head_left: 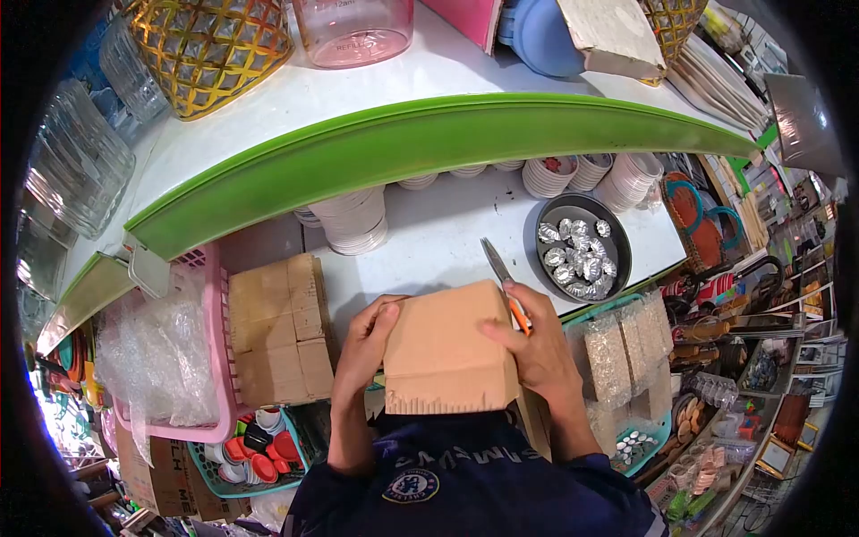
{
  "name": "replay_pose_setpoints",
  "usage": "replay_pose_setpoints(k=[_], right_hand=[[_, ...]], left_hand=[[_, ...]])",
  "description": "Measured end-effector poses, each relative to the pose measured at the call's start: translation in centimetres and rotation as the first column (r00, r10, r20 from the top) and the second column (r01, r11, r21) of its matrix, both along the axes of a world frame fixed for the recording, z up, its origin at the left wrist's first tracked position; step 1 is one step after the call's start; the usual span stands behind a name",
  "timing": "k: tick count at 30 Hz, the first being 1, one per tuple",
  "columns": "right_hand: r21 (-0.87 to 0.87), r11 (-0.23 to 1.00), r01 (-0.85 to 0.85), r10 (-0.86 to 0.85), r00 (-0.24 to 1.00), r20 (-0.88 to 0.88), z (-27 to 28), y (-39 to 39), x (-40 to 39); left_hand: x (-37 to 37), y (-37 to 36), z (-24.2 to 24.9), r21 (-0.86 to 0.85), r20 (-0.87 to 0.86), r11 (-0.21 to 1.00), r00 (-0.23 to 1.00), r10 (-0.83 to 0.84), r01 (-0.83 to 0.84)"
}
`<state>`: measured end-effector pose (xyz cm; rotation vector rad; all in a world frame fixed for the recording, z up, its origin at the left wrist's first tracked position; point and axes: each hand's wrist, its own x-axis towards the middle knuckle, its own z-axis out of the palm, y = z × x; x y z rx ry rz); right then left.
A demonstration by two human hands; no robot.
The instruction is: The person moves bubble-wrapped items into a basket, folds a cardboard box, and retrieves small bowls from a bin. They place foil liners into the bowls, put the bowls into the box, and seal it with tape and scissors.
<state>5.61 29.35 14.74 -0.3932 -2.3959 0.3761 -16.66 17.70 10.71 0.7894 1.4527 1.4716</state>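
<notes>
The plain brown corrugated cardboard flap (pixel 445 345) sits dead centre, low in the view, tipped up against the person's chest w/ its ragged fluted edge at the bottom. It's in front of the white shelf surface (pixel 429 242), under the green-edged upper shelf (pixel 420 134).

Left hand (pixel 365 345) grips the flap's left edge: fingers curled round it, thumb on the near face, closed on the board. Right hand (pixel 528 345) is pressed on the flap's right side, fingers mostly closed, and it also holds orange-handled scissors (pixel 503 285) – handles tucked in the fingers, steel blades pointing up and away past the top corner. Blades look nearly shut; can't tell exactly.

Handling, as a judgement: the board is light, fairly stiff across the flutes but bends easily along them, and creases if squeezed hard. Dry, matte, not slippery. Cut edges are rough, so best taken at the side edges w/ fingers wrapped round, approx. as now, keeping clear of the scissor tips.

Nearby: a round dark metal tray of crinkled foil cups (pixel 582 251) on the shelf to the right, stacks of white plastic lids (pixel 353 219) at the back, a pink plastic basket w/ bubble wrap (pixel 170 349) at left, and small brown cardboard boxes (pixel 273 327) beside it.
</notes>
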Motion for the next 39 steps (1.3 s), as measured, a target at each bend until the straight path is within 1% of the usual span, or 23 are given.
replay_pose_setpoints(k=[1, 3, 5, 7, 8, 12, 14, 15, 16, 17, 18, 20, 21, 23, 24, 26, 27, 29, 33, 35, 36, 38, 39], right_hand=[[-0.044, 0.997, 0.058, -0.055, 0.997, 0.059, 0.2, 0.3, 0.2], [-0.084, 0.989, 0.122, -0.111, 0.986, 0.121, 0.9, 0.5, 0.4], [-0.362, 0.917, 0.169, -0.112, 0.979, 0.172, 1.8, 0.6, 0.3], [-0.369, 0.912, 0.177, -0.105, 0.973, 0.208, 1.6, 1.3, 0.2], [-0.397, 0.897, 0.192, -0.096, 0.964, 0.249, 1.5, 1.6, 0.2], [-0.428, 0.885, 0.183, -0.037, 0.944, 0.327, 0.0, 3.5, 0.1], [-0.464, 0.869, 0.171, -0.002, 0.940, 0.342, -0.8, 4.2, -0.3], [-0.527, 0.831, 0.177, 0.017, 0.940, 0.342, -1.4, 4.6, -0.5], [-0.587, 0.789, 0.183, 0.035, 0.940, 0.340, -1.8, 4.8, -0.6], [-0.587, 0.789, 0.183, 0.035, 0.940, 0.340, -2.0, 5.1, -0.7], [-0.613, 0.764, 0.202, 0.050, 0.928, 0.368, -2.3, 5.3, -0.8], [-0.638, 0.738, 0.218, 0.071, 0.916, 0.394, -2.3, 5.7, -1.1], [-0.644, 0.731, 0.226, 0.087, 0.905, 0.417, -2.2, 5.8, -1.1], [-0.648, 0.725, 0.232, 0.106, 0.893, 0.438, -2.0, 5.9, -1.2], [-0.619, 0.745, 0.247, 0.099, 0.877, 0.469, -1.9, 5.9, -1.2], [-0.590, 0.764, 0.263, 0.091, 0.861, 0.501, -2.1, 6.0, -1.0], [-0.610, 0.740, 0.282, 0.096, 0.854, 0.511, -2.5, 6.1, -0.8], [-0.631, 0.715, 0.302, 0.103, 0.847, 0.521, -2.8, 6.1, -0.8], [-0.665, 0.680, 0.308, 0.125, 0.845, 0.520, -1.9, 6.0, -0.9], [-0.689, 0.656, 0.307, 0.135, 0.851, 0.507, -1.6, 5.9, -1.0], [-0.702, 0.659, 0.272, 0.133, 0.876, 0.464, -1.6, 5.8, -1.0], [-0.732, 0.648, 0.213, 0.145, 0.908, 0.393, -1.6, 5.7, -1.0], [-0.733, 0.647, 0.211, 0.148, 0.908, 0.391, -1.7, 5.7, -1.1]], left_hand=[[0.2, 0.1, -0.1, -0.014, -0.089, 1.000, 0.996, 0.001, -0.002], [0.9, -0.2, -0.2, 0.013, -0.094, 1.000, 0.995, -0.015, 0.017], [1.0, -0.5, -0.2, 0.037, -0.102, 0.999, 0.994, -0.028, 0.032], [0.9, -0.9, -0.3, -0.113, -0.144, 0.981, 0.974, -0.176, 0.161], [0.7, -1.0, -1.9, -0.170, -0.175, 0.969, 0.962, -0.209, 0.179], [1.0, -0.8, -3.0, -0.093, -0.281, 0.965, 0.924, -0.261, 0.245], [1.5, -0.9, -3.1, -0.078, -0.078, 0.976, 0.975, -0.207, 0.201], [1.7, -0.9, -2.6, -0.078, -0.078, 0.977, 0.975, -0.206, 0.200], [2.0, -0.9, -1.8, -0.115, -0.006, 0.974, 0.980, -0.197, 0.195], [2.1, -1.0, -1.4, -0.153, 0.066, 0.970, 0.981, -0.183, 0.192], [2.0, -1.0, -1.4, -0.153, 0.065, 0.970, 0.981, -0.182, 0.190], [1.5, -1.4, -1.5, -0.211, -0.081, 0.956, 0.970, -0.227, 0.206], [1.4, -1.6, -1.7, -0.212, -0.081, 0.956, 0.971, -0.225, 0.203], [1.3, -1.8, -2.2, -0.029, -0.292, 0.998, 0.954, -0.064, 0.058], [1.6, -1.5, -0.9, -0.028, -0.293, 0.998, 0.954, -0.062, 0.057], [2.5, -0.6, 2.1, 0.160, -0.609, 0.976, 0.764, 0.213, -0.144], [2.4, -0.2, 2.1, 0.160, -0.609, 0.976, 0.764, 0.213, -0.145], [2.3, 0.4, 2.0, 0.341, -0.832, 0.940, 0.460, 0.309, -0.015], [2.7, 1.0, 3.4, 0.334, -0.869, 0.936, 0.421, 0.261, 0.110], [2.5, 0.7, 4.1, 0.279, -0.917, 0.960, 0.291, 0.274, -0.025], [2.2, 0.7, 4.1, 0.282, -0.916, 0.959, 0.290, 0.277, -0.023], [1.4, 0.3, 4.2, 0.122, -0.945, 0.991, 0.300, 0.132, -0.053], [1.3, 0.3, 3.9, 0.121, -0.945, 0.991, 0.298, 0.132, -0.054]])
